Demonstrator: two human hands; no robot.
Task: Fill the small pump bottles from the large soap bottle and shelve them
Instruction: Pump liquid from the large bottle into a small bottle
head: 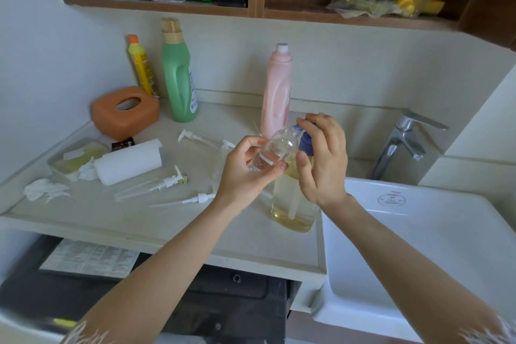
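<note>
My left hand point(248, 167) grips a small clear bottle point(275, 149), tilted with its mouth toward the blue pump head point(305, 139) of the large soap bottle point(293, 201). The large bottle stands on the counter, holding yellow liquid. My right hand point(321, 159) rests over that pump head, fingers curled around it. Several loose white pump tops lie on the counter: one point(171, 181), another point(195, 200), a third point(192, 137).
A pink bottle point(276, 92), green bottle point(180, 75) and yellow bottle point(141, 64) stand at the back. An orange tissue box point(125, 112), paper roll point(129, 162) and soap dish point(75, 158) lie left. Sink point(418, 246) and tap point(405, 142) are right. Shelves point(251, 10) hang above.
</note>
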